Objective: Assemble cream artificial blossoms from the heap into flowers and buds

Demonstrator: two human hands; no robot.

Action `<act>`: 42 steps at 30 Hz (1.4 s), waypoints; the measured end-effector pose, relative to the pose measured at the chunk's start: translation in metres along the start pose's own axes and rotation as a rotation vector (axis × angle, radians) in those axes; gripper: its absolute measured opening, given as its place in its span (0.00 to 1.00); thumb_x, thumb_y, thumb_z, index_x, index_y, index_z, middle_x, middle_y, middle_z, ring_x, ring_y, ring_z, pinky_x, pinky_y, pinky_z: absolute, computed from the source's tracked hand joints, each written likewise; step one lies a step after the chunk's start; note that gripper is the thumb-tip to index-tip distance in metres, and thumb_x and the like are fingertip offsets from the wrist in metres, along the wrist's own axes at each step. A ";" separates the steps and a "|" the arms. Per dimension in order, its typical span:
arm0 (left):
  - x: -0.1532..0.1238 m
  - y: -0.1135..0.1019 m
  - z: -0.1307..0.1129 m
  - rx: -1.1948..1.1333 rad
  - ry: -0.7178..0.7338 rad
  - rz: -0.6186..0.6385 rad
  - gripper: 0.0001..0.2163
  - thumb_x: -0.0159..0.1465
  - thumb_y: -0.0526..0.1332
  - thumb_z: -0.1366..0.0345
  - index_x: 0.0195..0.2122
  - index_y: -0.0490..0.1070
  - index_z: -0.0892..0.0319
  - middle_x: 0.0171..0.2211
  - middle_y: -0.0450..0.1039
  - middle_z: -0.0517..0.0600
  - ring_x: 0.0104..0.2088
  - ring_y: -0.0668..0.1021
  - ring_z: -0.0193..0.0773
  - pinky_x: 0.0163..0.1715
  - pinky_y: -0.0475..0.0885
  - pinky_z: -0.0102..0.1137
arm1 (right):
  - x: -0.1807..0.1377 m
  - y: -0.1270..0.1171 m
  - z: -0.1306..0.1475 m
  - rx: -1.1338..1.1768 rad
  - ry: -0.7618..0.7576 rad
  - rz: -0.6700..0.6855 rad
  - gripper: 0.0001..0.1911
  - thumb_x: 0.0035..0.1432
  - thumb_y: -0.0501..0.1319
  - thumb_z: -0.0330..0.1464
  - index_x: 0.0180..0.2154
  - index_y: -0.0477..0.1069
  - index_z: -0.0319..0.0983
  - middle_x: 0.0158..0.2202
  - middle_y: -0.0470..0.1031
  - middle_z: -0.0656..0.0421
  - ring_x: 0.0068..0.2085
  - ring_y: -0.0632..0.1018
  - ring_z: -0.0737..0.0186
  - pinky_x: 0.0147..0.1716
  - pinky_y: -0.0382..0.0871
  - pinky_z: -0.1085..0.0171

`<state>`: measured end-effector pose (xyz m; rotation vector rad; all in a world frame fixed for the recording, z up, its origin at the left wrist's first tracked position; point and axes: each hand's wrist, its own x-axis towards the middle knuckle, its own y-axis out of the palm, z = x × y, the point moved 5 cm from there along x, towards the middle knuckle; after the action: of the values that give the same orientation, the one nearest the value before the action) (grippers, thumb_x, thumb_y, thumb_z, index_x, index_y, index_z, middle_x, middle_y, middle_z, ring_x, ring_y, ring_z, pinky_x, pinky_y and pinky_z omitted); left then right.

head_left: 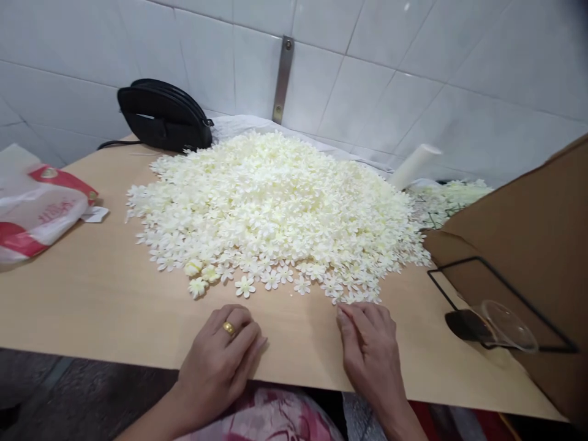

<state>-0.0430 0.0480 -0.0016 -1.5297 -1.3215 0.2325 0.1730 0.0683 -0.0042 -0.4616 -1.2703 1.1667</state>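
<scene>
A large heap of small cream-white artificial flowers (pixel 275 208) covers the middle of a light wooden table (pixel 92 300). My left hand (pixel 225 355), with a gold ring, rests on the table near the front edge, its fingers curled loosely inward and nothing seen in them. My right hand (pixel 370 349) lies palm down with the fingers together. Its fingertips touch the nearest loose flowers at the heap's front right edge. A few single flowers (pixel 245 285) lie apart from the heap just beyond my left hand.
A black bag (pixel 163 116) stands at the back left against the tiled wall. A red-and-white plastic bag (pixel 37 208) lies at the left edge. A brown cardboard box (pixel 528 245), a black wire frame (pixel 500 300) and a clear lens-like piece (pixel 508 327) are at right. A white roll (pixel 416 165) leans behind the heap.
</scene>
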 end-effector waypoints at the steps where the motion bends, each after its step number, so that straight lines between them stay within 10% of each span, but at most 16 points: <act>1: 0.000 0.000 0.000 0.004 -0.009 0.006 0.05 0.59 0.53 0.73 0.31 0.67 0.61 0.29 0.65 0.52 0.35 0.68 0.39 0.34 0.65 0.34 | 0.002 0.002 0.008 0.026 -0.037 0.016 0.08 0.57 0.52 0.30 0.37 0.68 0.39 0.33 0.67 0.55 0.37 0.66 0.58 0.37 0.59 0.58; 11: -0.002 -0.001 0.000 0.017 -0.002 0.018 0.04 0.59 0.53 0.72 0.31 0.67 0.62 0.29 0.65 0.53 0.34 0.67 0.40 0.33 0.65 0.35 | 0.033 0.036 0.084 0.080 -0.344 0.303 0.16 0.57 0.51 0.32 0.48 0.66 0.43 0.32 0.63 0.56 0.37 0.62 0.57 0.40 0.56 0.54; 18: -0.002 -0.002 0.000 0.022 -0.010 0.022 0.06 0.60 0.52 0.71 0.29 0.67 0.62 0.28 0.64 0.53 0.32 0.67 0.39 0.32 0.65 0.35 | 0.049 0.040 0.073 -0.039 -0.244 0.200 0.15 0.58 0.51 0.32 0.46 0.67 0.41 0.34 0.63 0.54 0.38 0.62 0.56 0.39 0.56 0.54; 27: -0.003 -0.007 -0.002 0.021 0.019 -0.043 0.07 0.59 0.51 0.72 0.26 0.66 0.62 0.26 0.64 0.53 0.30 0.67 0.38 0.30 0.66 0.34 | 0.051 0.052 0.111 0.048 -0.493 0.263 0.21 0.52 0.53 0.24 0.48 0.66 0.44 0.35 0.63 0.53 0.39 0.62 0.55 0.39 0.56 0.54; 42: -0.008 -0.009 0.003 0.004 -0.084 -0.106 0.04 0.58 0.53 0.71 0.31 0.66 0.62 0.37 0.66 0.58 0.41 0.68 0.44 0.38 0.69 0.40 | 0.013 0.040 0.070 0.158 -0.393 0.155 0.07 0.54 0.52 0.25 0.35 0.64 0.40 0.33 0.65 0.56 0.37 0.66 0.57 0.37 0.59 0.57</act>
<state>-0.0533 0.0414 0.0001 -1.4551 -1.4634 0.2340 0.0919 0.0742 -0.0095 -0.2210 -1.4808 1.5296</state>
